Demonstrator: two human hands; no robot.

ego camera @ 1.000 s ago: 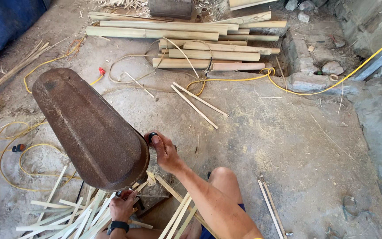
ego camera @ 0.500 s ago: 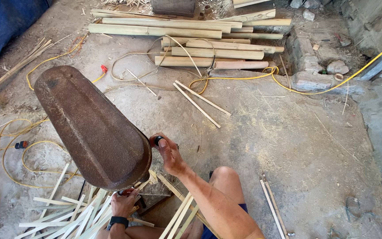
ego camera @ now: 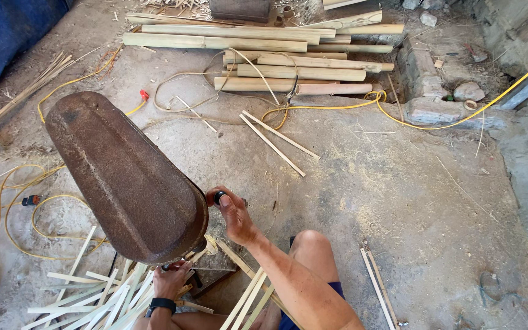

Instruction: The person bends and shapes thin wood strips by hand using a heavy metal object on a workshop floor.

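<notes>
A big rusty metal machine cover (ego camera: 123,174) fills the left middle of the view. My right hand (ego camera: 232,214) is closed around a small black knob (ego camera: 219,197) at the cover's right side. My left hand (ego camera: 170,282), with a black watch on the wrist, reaches under the cover's near end and grips something there; what it holds is hidden. Thin split bamboo strips (ego camera: 102,296) lie fanned out below the cover. My bare knee (ego camera: 313,247) sits to the right of my forearm.
A stack of bamboo poles (ego camera: 264,55) lies at the far side. A yellow cable (ego camera: 410,113) runs across the concrete floor, more yellow cord (ego camera: 13,214) coils at left. Two loose slats (ego camera: 276,137) lie mid-floor, two more (ego camera: 377,287) at right. Stone blocks (ego camera: 429,91) stand far right.
The view has shifted slightly. My right hand has stayed on the black knob and my left hand has stayed under the cover.
</notes>
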